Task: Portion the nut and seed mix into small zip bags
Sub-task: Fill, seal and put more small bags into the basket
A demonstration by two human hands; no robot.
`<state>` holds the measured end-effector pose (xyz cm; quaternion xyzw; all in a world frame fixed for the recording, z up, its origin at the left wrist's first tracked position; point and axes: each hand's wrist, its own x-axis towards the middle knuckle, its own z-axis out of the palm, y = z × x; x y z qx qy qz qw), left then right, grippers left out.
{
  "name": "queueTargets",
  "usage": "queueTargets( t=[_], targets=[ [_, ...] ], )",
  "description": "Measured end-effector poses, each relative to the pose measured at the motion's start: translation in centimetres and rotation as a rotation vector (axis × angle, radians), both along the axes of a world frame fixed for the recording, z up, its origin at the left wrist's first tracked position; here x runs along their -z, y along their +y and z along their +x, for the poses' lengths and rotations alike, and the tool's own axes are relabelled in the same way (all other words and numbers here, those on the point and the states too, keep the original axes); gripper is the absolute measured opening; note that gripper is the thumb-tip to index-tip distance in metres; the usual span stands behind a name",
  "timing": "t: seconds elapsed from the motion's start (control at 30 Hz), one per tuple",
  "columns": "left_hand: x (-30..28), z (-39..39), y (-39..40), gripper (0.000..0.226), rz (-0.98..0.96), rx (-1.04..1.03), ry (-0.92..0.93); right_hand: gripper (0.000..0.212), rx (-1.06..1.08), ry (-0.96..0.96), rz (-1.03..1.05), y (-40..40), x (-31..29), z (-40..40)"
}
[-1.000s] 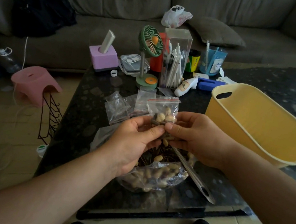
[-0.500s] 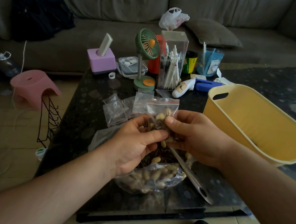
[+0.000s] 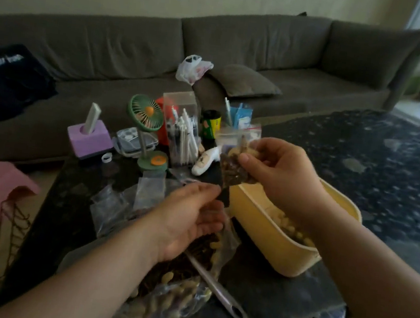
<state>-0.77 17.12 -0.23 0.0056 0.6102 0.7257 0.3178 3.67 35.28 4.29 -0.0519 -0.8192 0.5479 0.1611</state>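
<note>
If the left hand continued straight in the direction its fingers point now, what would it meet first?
The open left hand points up and to the right, toward the small clear zip bag of nuts and seeds pinched by the right hand. Its bottom corner would probably come first; depth is unclear, so it could pass underneath.

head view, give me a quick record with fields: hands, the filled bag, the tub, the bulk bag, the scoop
right hand: right hand pinches the small clear zip bag of nuts and seeds, held up above the tub's near end
left hand: left hand open, palm up, holding nothing, below the bag
tub: yellow plastic tub on the dark table, pale nuts visible inside
bulk bag: large clear plastic bag of nut mix lying open near the table's front edge
scoop: long metal scoop resting in the bulk bag, handle pointing out to the right
</note>
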Motion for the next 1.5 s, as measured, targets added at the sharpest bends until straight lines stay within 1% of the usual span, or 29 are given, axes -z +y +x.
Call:
queueTargets(
  t=[0.03, 0.1, 0.17, 0.2, 0.27, 0.33, 0.4, 0.5, 0.6, 0.73, 0.87, 0.97, 1.07, 1.1, 1.17, 1.23, 1.27, 1.33, 1.43, 1.5],
  targets=[
    [0.1, -0.3, 1.4, 0.012, -0.054, 0.006, -0.003, 0.006, 0.064, 0.007, 0.059, 1.3, 0.0, -0.2],
    [0.4, -0.8, 4.0, 0.029, -0.132, 0.014, 0.001, 0.01, 0.138, -0.02, 0.161, 3.4, 0.3, -0.4],
    [0.8, -1.0, 6.0, 0.044, -0.171, 0.018, 0.0, 0.008, 0.144, -0.083, 0.215, 5.0, 0.7, -0.5],
    [1.0, -1.0, 6.7, 0.044, -0.178, 0.018, -0.001, 0.006, 0.137, -0.127, 0.257, 5.6, 1.0, -0.6],
    [1.4, -0.8, 7.5, 0.035, -0.194, 0.022, 0.027, 0.006, 0.121, -0.213, 0.358, 6.6, 1.6, -0.9],
    [1.6, -0.4, 7.8, 0.026, -0.198, -0.006, 0.09, 0.005, 0.093, -0.288, 0.439, 7.3, 2.2, -1.3],
    [1.5, 0.3, 7.8, 0.022, -0.212, -0.041, 0.161, 0.011, 0.054, -0.368, 0.548, 7.7, 2.8, -1.7],
    [1.1, 2.0, 7.5, 0.021, -0.196, -0.045, 0.247, 0.013, 0.008, -0.514, 0.748, 7.7, 3.6, -1.9],
    [1.1, 3.9, 7.0, 0.025, -0.145, -0.035, 0.311, 0.016, 0.039, -0.54, 0.835, 7.6, 4.0, -1.8],
    [1.4, 5.6, 6.6, 0.025, -0.105, -0.025, 0.376, 0.025, 0.127, -0.444, 0.848, 7.0, 4.1, -1.6],
    [1.7, 6.9, 6.4, 0.026, -0.107, 0.002, 0.444, 0.024, 0.178, -0.409, 0.855, 6.3, 4.8, -1.7],
    [2.0, 7.4, 6.5, 0.028, -0.128, -0.016, 0.488, 0.021, 0.218, -0.279, 0.855, 6.2, 5.2, -1.2],
    [2.2, 7.4, 6.6, 0.025, -0.145, -0.026, 0.511, 0.025, 0.223, -0.156, 0.862, 5.8, 4.8, -0.5],
    [2.2, 7.3, 6.6, 0.025, -0.146, -0.032, 0.509, 0.023, 0.209, -0.165, 0.87, 5.7, 4.5, -0.4],
    [2.1, 7.3, 6.7, 0.026, -0.141, -0.047, 0.495, 0.023, 0.125, -0.281, 0.899, 5.8, 4.0, 0.1],
    [2.0, 7.3, 6.7, 0.027, -0.127, -0.046, 0.481, 0.034, 0.011, -0.389, 0.911, 5.9, 4.1, 0.7],
    [1.9, 7.4, 6.8, 0.025, -0.116, -0.038, 0.472, 0.04, -0.027, -0.414, 0.904, 6.0, 4.2, 1.0],
    [1.8, 7.4, 6.9, 0.025, -0.097, -0.013, 0.449, 0.047, -0.031, -0.394, 0.885, 6.0, 4.4, 1.2],
    [1.6, 7.2, 6.9, 0.028, -0.102, 0.029, 0.455, 0.05, 0.037, -0.324, 0.874, 6.3, 4.6, 1.0],
    [1.6, 7.1, 6.9, 0.026, -0.096, 0.031, 0.446, 0.053, 0.043, -0.323, 0.861, 6.2, 4.7, 1.0]
  ],
)
